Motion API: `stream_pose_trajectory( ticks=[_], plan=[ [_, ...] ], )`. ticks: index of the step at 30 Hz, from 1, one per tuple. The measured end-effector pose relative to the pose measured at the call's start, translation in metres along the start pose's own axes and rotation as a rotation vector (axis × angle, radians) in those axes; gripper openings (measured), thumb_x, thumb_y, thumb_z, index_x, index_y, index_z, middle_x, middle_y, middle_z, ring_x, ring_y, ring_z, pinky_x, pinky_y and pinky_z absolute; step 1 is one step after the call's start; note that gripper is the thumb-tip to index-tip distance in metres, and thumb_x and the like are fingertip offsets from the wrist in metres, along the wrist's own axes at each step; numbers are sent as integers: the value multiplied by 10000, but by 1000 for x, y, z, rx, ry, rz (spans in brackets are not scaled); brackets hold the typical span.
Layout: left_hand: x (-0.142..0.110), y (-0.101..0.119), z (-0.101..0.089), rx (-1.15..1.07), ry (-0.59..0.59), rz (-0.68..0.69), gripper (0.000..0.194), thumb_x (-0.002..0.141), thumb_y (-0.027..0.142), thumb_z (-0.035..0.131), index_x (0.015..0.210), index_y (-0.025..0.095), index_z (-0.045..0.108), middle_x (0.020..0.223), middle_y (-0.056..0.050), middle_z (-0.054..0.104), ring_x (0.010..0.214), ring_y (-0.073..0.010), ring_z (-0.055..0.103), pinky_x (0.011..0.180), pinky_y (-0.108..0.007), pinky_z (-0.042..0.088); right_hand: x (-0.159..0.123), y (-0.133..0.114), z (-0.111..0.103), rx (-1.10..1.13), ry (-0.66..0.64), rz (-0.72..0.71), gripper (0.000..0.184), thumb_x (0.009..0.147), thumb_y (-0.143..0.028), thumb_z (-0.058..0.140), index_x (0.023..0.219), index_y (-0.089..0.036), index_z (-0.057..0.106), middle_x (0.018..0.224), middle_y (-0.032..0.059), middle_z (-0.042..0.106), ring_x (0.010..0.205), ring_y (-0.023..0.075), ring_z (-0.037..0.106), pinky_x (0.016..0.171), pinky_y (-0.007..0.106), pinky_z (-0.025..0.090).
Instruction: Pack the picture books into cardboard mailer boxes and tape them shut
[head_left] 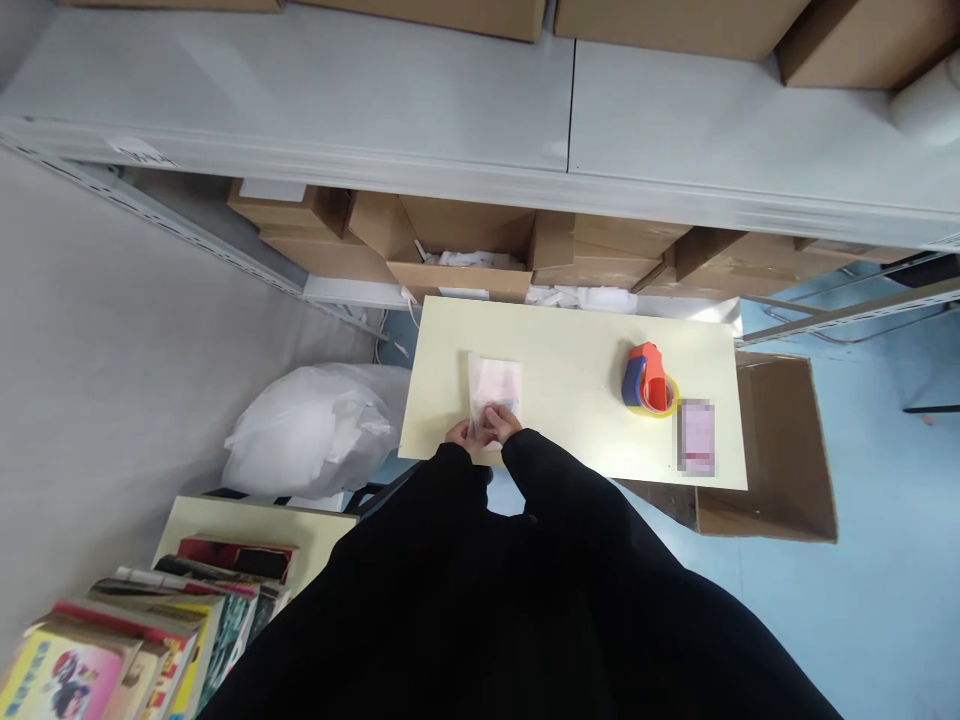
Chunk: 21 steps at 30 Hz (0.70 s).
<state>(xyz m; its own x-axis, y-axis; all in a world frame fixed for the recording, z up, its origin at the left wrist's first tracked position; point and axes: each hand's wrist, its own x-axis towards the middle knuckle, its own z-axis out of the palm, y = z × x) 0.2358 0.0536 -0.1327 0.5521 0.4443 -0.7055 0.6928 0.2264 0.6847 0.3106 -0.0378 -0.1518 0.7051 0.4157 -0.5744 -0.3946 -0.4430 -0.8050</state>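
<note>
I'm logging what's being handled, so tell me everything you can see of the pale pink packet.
The pale pink packet looks thin and roughly rectangular, with a whitish, see-through-looking strip along its left side and a small bluish patch near the right hand. It could be paper or thin plastic. It appears to lie on the cream table's left part. The left hand touches its near left corner; the right hand's fingers cover part of its near half.

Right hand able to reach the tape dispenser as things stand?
Likely yes: nothing visible blocks the tabletop between the right hand and tape dispenser, though that hand is at the pale packet.
</note>
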Motion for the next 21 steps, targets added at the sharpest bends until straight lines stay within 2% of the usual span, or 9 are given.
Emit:
stream_pose_trajectory(
  ticks=[2, 4, 7, 10, 12, 14, 17, 21],
  plan=[
    [1, 3, 5, 114, 63, 30, 351, 483, 267, 743, 782, 125, 625, 703, -65, 646, 664, -200, 592, 551, -267, 440, 0, -1, -10, 11, -88, 15, 256, 797, -356, 408, 944, -195, 542, 678, 7, 549, 637, 147, 566, 589, 304, 485],
    [4, 5, 10, 178, 105, 34, 291, 535, 259, 704, 772, 117, 614, 674, -56, 631, 626, -186, 580, 542, -267, 439, 0, -6, -25, -190, -111, -78, 254, 777, -254, 447, 1006, -199, 541, 731, 15, 576, 659, 145, 575, 619, 303, 491],
    [9, 6, 11, 212, 144, 53, 249, 597, 217, 637, 826, 125, 606, 684, -31, 617, 626, -160, 568, 569, -253, 443, 0, -23, -49, -600, -83, -318, 443, 692, -110, 519, 1127, -192, 515, 1029, 89, 576, 908, 200, 551, 799, 358, 454],
    [11, 8, 6, 255, 179, 129, 277, 635, 193, 592, 907, 144, 599, 758, -27, 622, 677, -152, 570, 641, -253, 452, 3, -51, -64, -821, -109, -601, 546, 722, -86, 509, 1248, -208, 427, 1332, 121, 379, 1200, 277, 336, 947, 448, 315],
    [11, 10, 1, 315, 206, 208, 302, 648, 190, 577, 946, 152, 598, 797, -38, 627, 719, -168, 576, 691, -272, 450, 7, -71, -67, -937, -185, -835, 476, 801, -104, 429, 1263, -219, 408, 1373, 95, 338, 1255, 264, 258, 978, 468, 249],
    [9, 15, -4, 358, 222, 265, 321, 644, 189, 581, 964, 165, 601, 820, -44, 629, 771, -192, 579, 745, -293, 441, 11, -86, -67, -974, -263, -969, 394, 848, -119, 363, 1216, -223, 456, 1319, 74, 420, 1239, 230, 293, 993, 459, 213],
    [7, 21, -11, 402, 196, 359, 323, 644, 178, 575, 966, 184, 606, 885, -57, 626, 870, -227, 567, 822, -310, 413, 14, -96, -70, -967, -290, -973, 325, 871, -151, 336, 1111, -238, 536, 1156, 56, 554, 1145, 197, 399, 993, 441, 204],
    [7, 28, -19, 448, 117, 484, 279, 644, 143, 549, 908, 197, 617, 941, -70, 606, 954, -248, 542, 868, -308, 389, 10, -86, -85, -992, -248, -934, 304, 857, -156, 354, 1055, -237, 570, 1027, 66, 601, 985, 194, 483, 953, 427, 241]
  ],
)
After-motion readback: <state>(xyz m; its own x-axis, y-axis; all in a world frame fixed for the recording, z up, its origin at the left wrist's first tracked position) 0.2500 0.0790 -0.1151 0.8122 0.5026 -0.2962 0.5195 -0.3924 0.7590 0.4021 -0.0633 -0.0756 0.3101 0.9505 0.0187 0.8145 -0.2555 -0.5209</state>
